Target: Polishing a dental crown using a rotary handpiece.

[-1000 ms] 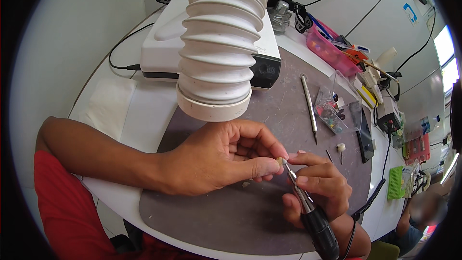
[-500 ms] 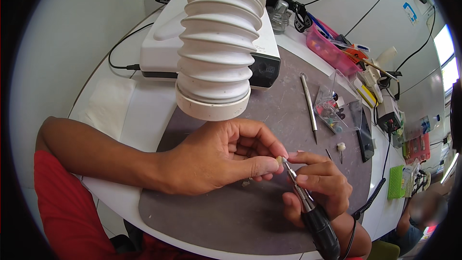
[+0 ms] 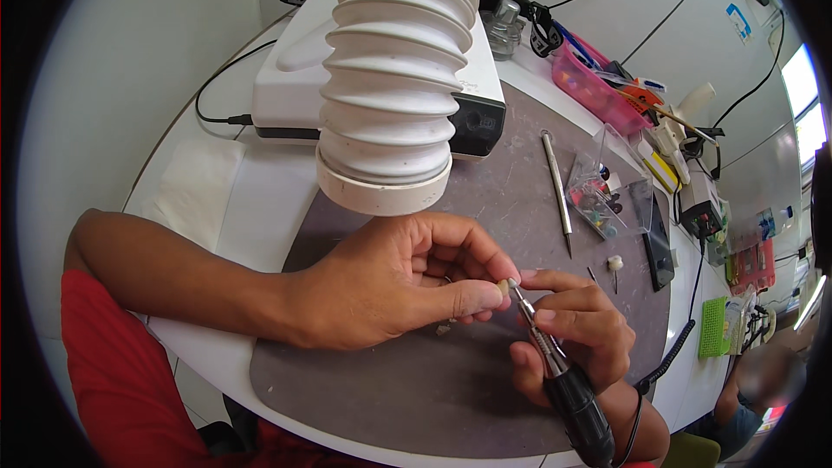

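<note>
My left hand [image 3: 394, 295] pinches a small yellowish piece [image 3: 503, 289] between thumb and forefinger, above the grey mat [image 3: 364, 390]. My right hand [image 3: 581, 329] grips a rotary handpiece [image 3: 576, 416] with a steel front and black body; its tip meets the piece at my left fingertips, and a coiled cord trails from it. Just beyond my hands hangs the round white end [image 3: 381, 191] of a ribbed hose. A steel pointed tool [image 3: 555, 186], a small white mounted bit [image 3: 614, 264] and a clear open case [image 3: 598, 208] of small bits lie right of them.
A white machine [image 3: 290, 78] sits behind the hose; a folded tissue [image 3: 191, 182] lies left. A pink basket [image 3: 589, 87] of tools, a dark phone [image 3: 657, 251], a control box [image 3: 699, 208] and a green basket [image 3: 712, 329] line the right side, where another person [image 3: 737, 416] is seated.
My hands have shifted very slightly upward, with the piece and handpiece still held together. Little else differs.
</note>
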Available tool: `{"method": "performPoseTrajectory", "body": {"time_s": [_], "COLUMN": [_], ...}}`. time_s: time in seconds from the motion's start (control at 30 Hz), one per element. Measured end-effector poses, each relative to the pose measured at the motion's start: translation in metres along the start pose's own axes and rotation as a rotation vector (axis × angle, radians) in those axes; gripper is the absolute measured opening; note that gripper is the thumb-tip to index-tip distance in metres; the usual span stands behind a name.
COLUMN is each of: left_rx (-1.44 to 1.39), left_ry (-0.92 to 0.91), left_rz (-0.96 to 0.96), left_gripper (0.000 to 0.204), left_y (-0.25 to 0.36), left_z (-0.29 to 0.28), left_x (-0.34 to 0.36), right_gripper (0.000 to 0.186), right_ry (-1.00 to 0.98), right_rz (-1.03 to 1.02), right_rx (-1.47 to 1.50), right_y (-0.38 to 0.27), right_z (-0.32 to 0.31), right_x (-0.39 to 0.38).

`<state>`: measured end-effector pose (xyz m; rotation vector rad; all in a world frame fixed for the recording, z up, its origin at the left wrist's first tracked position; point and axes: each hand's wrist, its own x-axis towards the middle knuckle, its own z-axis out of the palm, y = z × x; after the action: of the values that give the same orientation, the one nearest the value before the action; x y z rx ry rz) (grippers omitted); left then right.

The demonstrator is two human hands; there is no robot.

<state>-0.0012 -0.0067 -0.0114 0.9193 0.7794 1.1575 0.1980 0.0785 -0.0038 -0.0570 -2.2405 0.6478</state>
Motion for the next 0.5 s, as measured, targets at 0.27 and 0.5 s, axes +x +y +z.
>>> {"method": "performPoseTrajectory", "body": {"time_s": [0.27,0.5], "left_rx": [-0.007,-0.006], "left_ry": [-0.021,-0.026], "left_rz": [0.006,-0.001], "left_gripper": [0.019,0.019], "left_y": [-0.0008,0.0009], "left_z": [-0.0009,-0.0003], "left_x": [0.0003,-0.0001], "right_gripper": [0.033,0.033], "right_ry": [0.029,0.006], "right_rz": [0.003,0.003], "right_rx": [-0.008,0.01], "right_y": [-0.0002,0.0003], "right_z": [0.0002,-0.0003], "right_x": [-0.0007,-0.0009]}}
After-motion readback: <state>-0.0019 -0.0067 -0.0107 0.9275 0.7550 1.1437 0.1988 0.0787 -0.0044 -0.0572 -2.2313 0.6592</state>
